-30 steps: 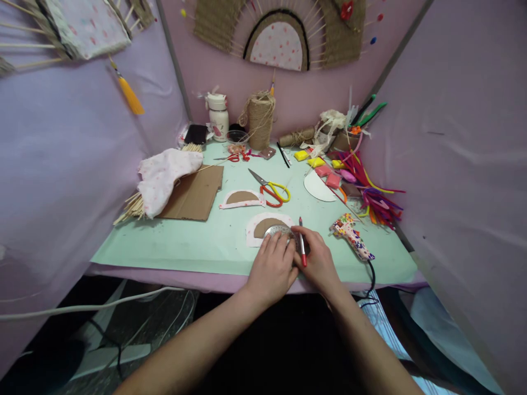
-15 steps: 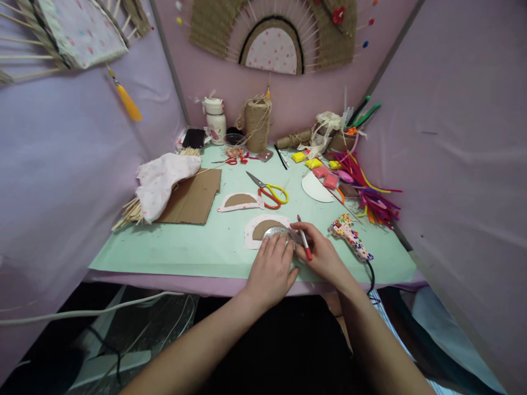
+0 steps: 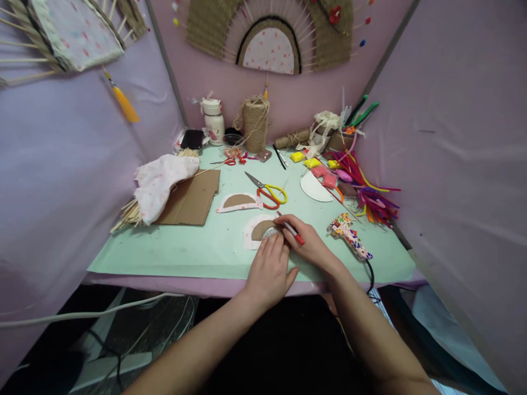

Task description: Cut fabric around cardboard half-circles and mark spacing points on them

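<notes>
A brown half-round cardboard piece (image 3: 259, 229) rests on white dotted fabric (image 3: 248, 241) near the table's front. Over its lower right part lies a clear protractor (image 3: 269, 232), partly hidden by my fingers. My left hand (image 3: 272, 269) presses flat on the protractor, fingers stretched out and holding nothing. A red and white pen (image 3: 293, 232) is gripped in my right hand (image 3: 307, 241), just right of the left fingertips; its tip points up and left. Behind them sits a second fabric-edged half-round piece (image 3: 239, 201), with red and yellow scissors (image 3: 269, 192) beside it.
A floral glue gun (image 3: 349, 236) lies at the right, its cord over the front edge. Cardboard (image 3: 193, 200), fabric (image 3: 158, 181) and sticks are at the left. Twine (image 3: 255, 126), a bottle (image 3: 213, 123), clay packets (image 3: 312, 163), a white half-disc (image 3: 315, 188) and pipe cleaners (image 3: 376, 206) stand or lie farther back.
My right hand has moved left and slightly up with the pen, which now leans more to the left over the protractor's right side. My left hand stays almost in place.
</notes>
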{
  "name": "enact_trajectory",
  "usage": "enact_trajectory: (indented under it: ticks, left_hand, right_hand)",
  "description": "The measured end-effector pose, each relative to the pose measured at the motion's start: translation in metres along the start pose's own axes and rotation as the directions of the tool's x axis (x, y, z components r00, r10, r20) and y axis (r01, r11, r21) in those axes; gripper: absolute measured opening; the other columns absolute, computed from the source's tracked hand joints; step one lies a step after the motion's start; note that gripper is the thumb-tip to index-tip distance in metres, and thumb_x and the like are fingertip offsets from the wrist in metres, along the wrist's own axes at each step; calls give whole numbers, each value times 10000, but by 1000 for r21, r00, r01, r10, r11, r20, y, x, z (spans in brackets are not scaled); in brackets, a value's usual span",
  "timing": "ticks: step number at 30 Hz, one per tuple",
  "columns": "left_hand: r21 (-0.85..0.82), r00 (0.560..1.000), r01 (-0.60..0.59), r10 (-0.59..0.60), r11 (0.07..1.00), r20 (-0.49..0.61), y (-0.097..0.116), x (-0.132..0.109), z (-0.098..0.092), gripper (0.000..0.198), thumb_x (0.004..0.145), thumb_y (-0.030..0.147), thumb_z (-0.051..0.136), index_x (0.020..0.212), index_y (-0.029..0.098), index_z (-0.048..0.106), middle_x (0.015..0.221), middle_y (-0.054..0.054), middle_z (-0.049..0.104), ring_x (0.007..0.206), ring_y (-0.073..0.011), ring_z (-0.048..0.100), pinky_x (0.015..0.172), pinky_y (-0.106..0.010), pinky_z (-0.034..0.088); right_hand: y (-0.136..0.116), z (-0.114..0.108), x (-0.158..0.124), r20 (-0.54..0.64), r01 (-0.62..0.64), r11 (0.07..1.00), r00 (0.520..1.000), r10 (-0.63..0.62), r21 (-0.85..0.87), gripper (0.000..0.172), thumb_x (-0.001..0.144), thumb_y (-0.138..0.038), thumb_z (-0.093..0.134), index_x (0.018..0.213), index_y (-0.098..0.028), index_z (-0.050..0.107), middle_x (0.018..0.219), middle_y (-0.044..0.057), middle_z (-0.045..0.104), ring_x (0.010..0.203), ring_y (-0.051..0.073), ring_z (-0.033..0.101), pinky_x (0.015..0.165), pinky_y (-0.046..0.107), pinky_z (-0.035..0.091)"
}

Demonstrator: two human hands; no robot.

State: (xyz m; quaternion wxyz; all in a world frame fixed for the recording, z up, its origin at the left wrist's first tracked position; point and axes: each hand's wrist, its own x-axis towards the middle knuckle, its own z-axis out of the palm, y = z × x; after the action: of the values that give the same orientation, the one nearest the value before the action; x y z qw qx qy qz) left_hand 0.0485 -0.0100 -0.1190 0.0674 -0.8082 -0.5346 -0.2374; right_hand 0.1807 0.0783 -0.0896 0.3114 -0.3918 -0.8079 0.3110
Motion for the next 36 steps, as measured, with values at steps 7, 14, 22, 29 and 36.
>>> enact_trajectory:
  ticks: [7,14,22,29,36]
  left_hand:
    - [-9,1000,14,-14,1000,13,0,2,-2,586,877,412,592,1295,7,521,1384,-244,521,1362,-396,408,1096,-507,386]
    - [-19,1000,8,-8,1000,15,-1,3,-3,583,879,414,590,1299,17,518,1390,-238,516,1355,-402,411,1093,-522,388]
    - [-24,1000,22,-21,999,11,0,3,-2,564,870,408,595,1289,37,524,1387,-234,520,1352,-401,414,1087,-526,394]
    - [-36,1000,20,-19,999,22,-1,2,-1,569,872,405,597,1294,31,521,1400,-245,503,1369,-399,388,1099,-529,379]
    - [-30,1000,24,-23,999,17,-1,2,-1,582,876,419,592,1306,33,522,1404,-233,510,1378,-398,375,1097,-529,377]
  right_hand:
    - [1,1,-1,-2,6,1000,1000,-6,-14,301,886,-176,458,1159,-235,569,1152,56,679,1070,198,643,960,383,500]
    - [3,3,-3,-16,-3,1000,1000,3,-9,297,887,-176,468,1158,-239,574,1151,51,673,1073,198,637,962,375,490]
    - [4,3,-4,-25,12,1000,1000,-11,8,281,900,-184,477,1156,-244,574,1147,50,672,1073,203,631,952,364,483]
    - [6,5,-4,-26,11,1000,1000,-11,11,294,894,-179,476,1163,-247,573,1160,55,669,1074,209,633,954,376,487]
    - [7,5,-4,-23,-1,1000,1000,2,23,306,890,-167,468,1166,-244,578,1160,59,671,1081,210,634,961,380,488]
